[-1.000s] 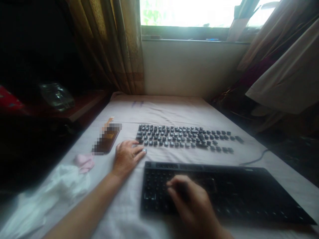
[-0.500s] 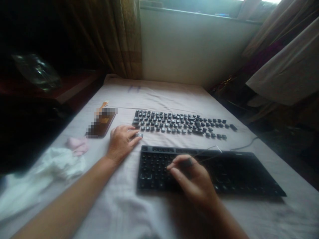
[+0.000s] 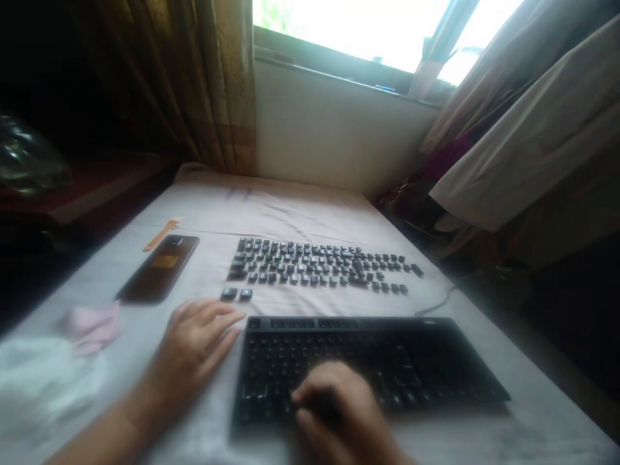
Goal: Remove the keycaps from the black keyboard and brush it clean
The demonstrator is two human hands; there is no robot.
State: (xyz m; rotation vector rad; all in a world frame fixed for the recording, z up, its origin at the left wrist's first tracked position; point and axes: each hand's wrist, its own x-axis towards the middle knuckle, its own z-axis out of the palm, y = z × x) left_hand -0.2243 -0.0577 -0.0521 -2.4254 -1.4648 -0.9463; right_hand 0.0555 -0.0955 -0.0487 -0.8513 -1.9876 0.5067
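A black keyboard with most of its keycaps off lies on the sheet. My left hand rests beside its left corner, fingers stretched and holding nothing. Just beyond those fingertips sit two loose keycaps. Over the left half of the keyboard, my right hand is curled around a dark-handled wire keycap puller; motion blurs it, and its thin wires do not show clearly now. Behind the keyboard, many removed keycaps are laid out in rows.
To the left lie a phone, an orange tool, a pink cloth and a white cloth. A cable runs from the keyboard's back. Curtains and hanging clothes flank the window wall.
My left hand has drawn back from a keycap, which now lies free beside another. My right hand has turned, and the puller's wires are no longer distinct. The view has tilted up and right.
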